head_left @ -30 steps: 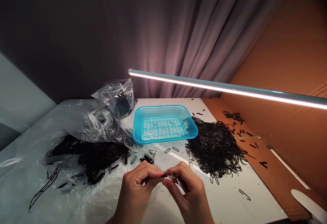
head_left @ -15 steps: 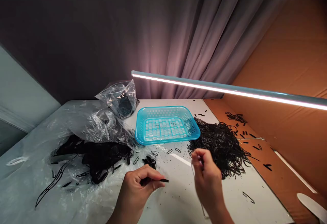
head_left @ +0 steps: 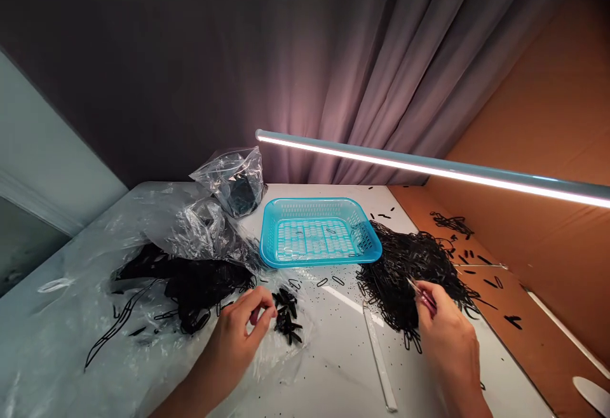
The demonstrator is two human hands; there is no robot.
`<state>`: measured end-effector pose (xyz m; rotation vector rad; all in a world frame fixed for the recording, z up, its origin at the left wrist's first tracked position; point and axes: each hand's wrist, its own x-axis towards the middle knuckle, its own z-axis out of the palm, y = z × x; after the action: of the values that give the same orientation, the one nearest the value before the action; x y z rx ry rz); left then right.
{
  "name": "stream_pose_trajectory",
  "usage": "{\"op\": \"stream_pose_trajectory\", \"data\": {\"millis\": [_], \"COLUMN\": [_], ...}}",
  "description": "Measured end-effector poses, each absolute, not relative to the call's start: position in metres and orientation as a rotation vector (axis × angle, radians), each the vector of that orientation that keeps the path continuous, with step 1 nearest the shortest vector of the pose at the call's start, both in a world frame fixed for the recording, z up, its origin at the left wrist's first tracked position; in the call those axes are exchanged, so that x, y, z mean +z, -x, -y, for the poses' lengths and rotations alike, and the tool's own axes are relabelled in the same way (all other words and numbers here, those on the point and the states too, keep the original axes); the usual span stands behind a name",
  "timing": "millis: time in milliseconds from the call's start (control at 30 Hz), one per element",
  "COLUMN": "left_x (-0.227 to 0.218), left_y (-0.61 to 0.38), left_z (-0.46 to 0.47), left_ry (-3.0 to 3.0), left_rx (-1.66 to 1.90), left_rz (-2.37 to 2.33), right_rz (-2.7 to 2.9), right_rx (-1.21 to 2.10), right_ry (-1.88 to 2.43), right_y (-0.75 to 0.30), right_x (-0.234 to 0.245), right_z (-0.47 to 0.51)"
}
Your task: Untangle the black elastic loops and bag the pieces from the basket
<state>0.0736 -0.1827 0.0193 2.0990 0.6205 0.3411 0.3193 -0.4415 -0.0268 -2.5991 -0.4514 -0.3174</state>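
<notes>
The right hand (head_left: 448,335) pinches a thin tool (head_left: 420,292) into the tangled black loops (head_left: 405,265); working the heap's edge likely frees one cleanly. The left hand (head_left: 238,332) curls beside the short black pieces (head_left: 286,317), and whether it holds anything cannot be told.

I see a small heap of short black clips (head_left: 286,317) on the plastic sheet (head_left: 95,354), a tangled mound of black loops (head_left: 405,265) (far bigger) to its right, tweezers (head_left: 418,291) slanting over it.

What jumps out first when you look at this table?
The bright blue basket in the middle, under a glowing light bar. Right of it lies a big tangled pile of black loops, where the right hand holds a thin tool; the left hand rests beside a small black heap.
</notes>
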Motion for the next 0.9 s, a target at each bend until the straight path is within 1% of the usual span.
{"op": "stream_pose_trajectory", "data": {"millis": [133,267,333,400,533,667,767,900], "left_x": [0.001,-0.014,-0.018,-0.019,-0.017,-0.01,-0.004,0.005], "left_y": [-0.07,-0.083,-0.089,-0.093,-0.091,-0.079,-0.065,-0.044], "left_z": [0.178,0.195,0.201,0.202,0.193,0.176,0.159,0.139], "left_ry": [-2.238,-2.252,-2.187,-2.031,-1.732,-1.583,-1.689,-2.069], "left_rx": [0.37,0.44,0.432,0.412,0.372,0.35,0.407,0.386], "left_rz": [-0.64,-0.517,-0.477,-0.45,-0.403,-0.463,-0.629,-0.774], "right_rz": [0.66,1.092,1.29,1.364,1.334,1.36,1.39,1.348], "right_rx": [-0.311,-0.149,-0.138,-0.211,-0.417,-0.454,-0.412,-0.414], "right_ry": [2.369,2.188,2.136,2.17,2.39,2.494,2.512,2.45], "right_y": [-0.309,-0.272,-0.257,-0.248,-0.248,-0.252,-0.252,-0.249], "right_x": [-0.035,-0.056,-0.071,-0.084,-0.098,-0.099,-0.096,-0.076], "right_z": [0.436,0.411,0.4,0.393,0.391,0.397,0.401,0.389]}}
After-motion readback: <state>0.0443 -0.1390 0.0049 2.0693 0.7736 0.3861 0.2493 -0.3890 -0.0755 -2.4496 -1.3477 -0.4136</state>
